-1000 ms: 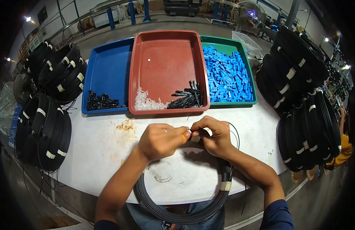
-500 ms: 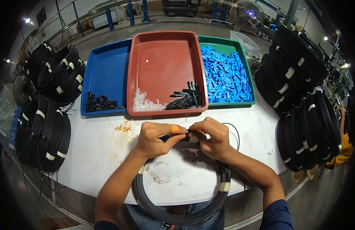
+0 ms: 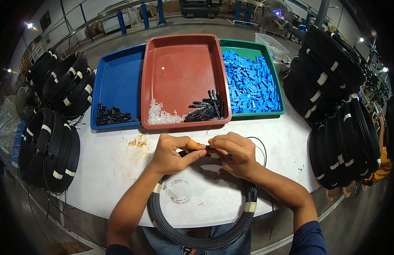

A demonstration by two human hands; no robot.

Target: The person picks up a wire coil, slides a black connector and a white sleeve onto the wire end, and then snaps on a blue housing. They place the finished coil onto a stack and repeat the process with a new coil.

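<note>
My left hand (image 3: 175,154), with orange tape round one finger, is pinched closed above the far side of a black cable coil (image 3: 201,243). Facing it, my right hand (image 3: 236,154) is closed too, its fingertips almost touching the left ones. Between the two sets of fingertips shows a small black connector (image 3: 207,147), mostly covered by the fingers. The coil, bound with pale tape, rests partly on the white table (image 3: 120,178) and overhangs the near edge at my lap. A thin cable loop curves out past my right hand.
Beyond my hands stand a blue tray (image 3: 118,80) with black parts, a red tray (image 3: 184,63) with clear and black pieces, and a green tray (image 3: 278,95) full of blue parts. Stacked cable coils (image 3: 48,148) flank the left side, with more coils (image 3: 346,144) on the right.
My right fingers have shifted slightly and curled further over the small connector, which now shows as black only. My left hand keeps its pinch in nearly the same place.
</note>
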